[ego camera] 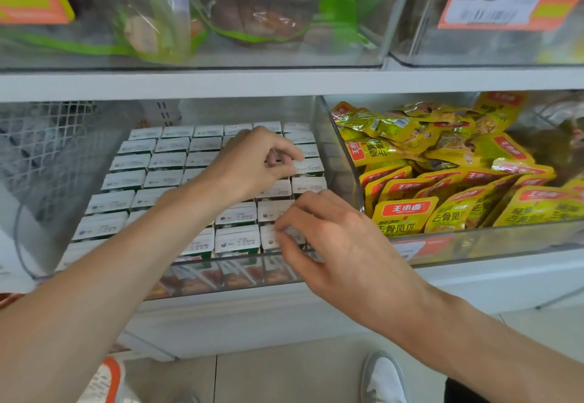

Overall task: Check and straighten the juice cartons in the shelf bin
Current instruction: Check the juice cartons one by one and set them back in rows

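On lower shelf (505, 279), clear bin (339, 165): juice cartons (164, 162) upright, packed rows. L hand (249, 168) fingers pinching R-column carton (311, 167); R hand (335, 244) fingers pinching front-R carton (270, 239).

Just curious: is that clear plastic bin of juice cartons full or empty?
Full: small white-topped juice cartons pack the clear plastic bin in rows.
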### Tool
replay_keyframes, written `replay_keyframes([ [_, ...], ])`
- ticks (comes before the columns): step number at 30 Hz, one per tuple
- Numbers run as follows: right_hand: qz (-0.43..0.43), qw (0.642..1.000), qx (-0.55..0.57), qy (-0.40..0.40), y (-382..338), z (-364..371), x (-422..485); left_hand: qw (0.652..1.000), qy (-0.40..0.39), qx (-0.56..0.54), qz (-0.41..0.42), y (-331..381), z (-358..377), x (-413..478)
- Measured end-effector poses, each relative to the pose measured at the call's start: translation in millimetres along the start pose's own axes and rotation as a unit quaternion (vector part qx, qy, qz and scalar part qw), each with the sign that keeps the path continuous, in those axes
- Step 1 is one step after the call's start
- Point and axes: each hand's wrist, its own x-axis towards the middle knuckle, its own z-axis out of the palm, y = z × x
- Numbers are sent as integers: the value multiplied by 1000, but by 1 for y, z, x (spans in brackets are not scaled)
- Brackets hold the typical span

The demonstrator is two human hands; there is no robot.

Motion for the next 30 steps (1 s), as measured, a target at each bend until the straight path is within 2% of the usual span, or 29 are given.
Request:
replay_keyframes([
  [8,-3,1000,3,-11,1,-1,1,992,-14,124,30,7,7,22],
  [19,-8,1000,4,-12,3,-3,0,969,-94,226,38,23,-13,37],
  [26,-16,1000,-8,-7,2,-1,1,973,-84,210,36,21,-6,38],
  [30,-18,1000,-14,-6,2,-1,2,988,-102,120,10,15,-8,36],
])
